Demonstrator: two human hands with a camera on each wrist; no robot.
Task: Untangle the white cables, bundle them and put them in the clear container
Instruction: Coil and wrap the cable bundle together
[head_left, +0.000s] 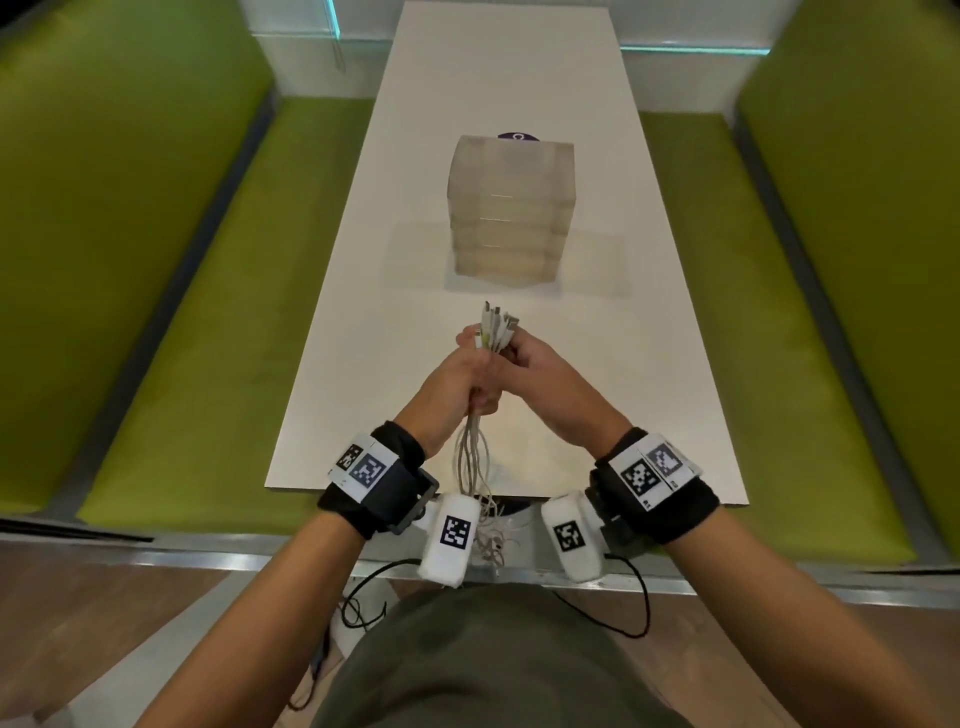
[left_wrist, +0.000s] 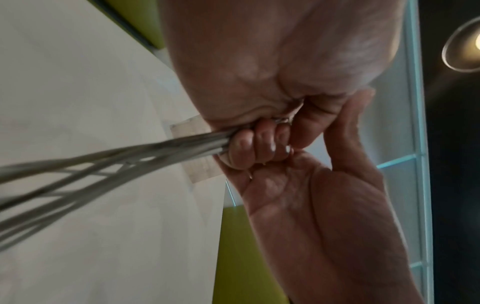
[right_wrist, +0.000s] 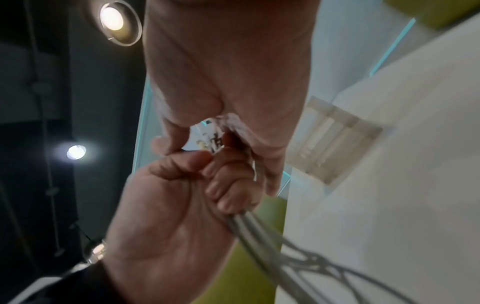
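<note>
Both hands hold one bunch of white cables (head_left: 475, 457) upright over the near part of the white table (head_left: 363, 364). The left hand (head_left: 447, 384) grips the bunch in a fist, with its fingers (right_wrist: 228, 191) curled round the strands. Just above it, the right hand (head_left: 545, 379) pinches the bunch near the connector ends (head_left: 497, 322), which fan out upward. Below the fist the cables (left_wrist: 103, 164) spread apart, and their tangled lower ends (head_left: 491, 530) hang past the table's near edge. The clear container (head_left: 511, 208) stands further back at mid-table, apart from the hands.
Green benches run along the table's left side (head_left: 182, 312) and right side (head_left: 779, 312). A purple object (head_left: 517, 136) peeks out behind the container. Thin black leads (head_left: 639, 597) hang from the wrist units near my body.
</note>
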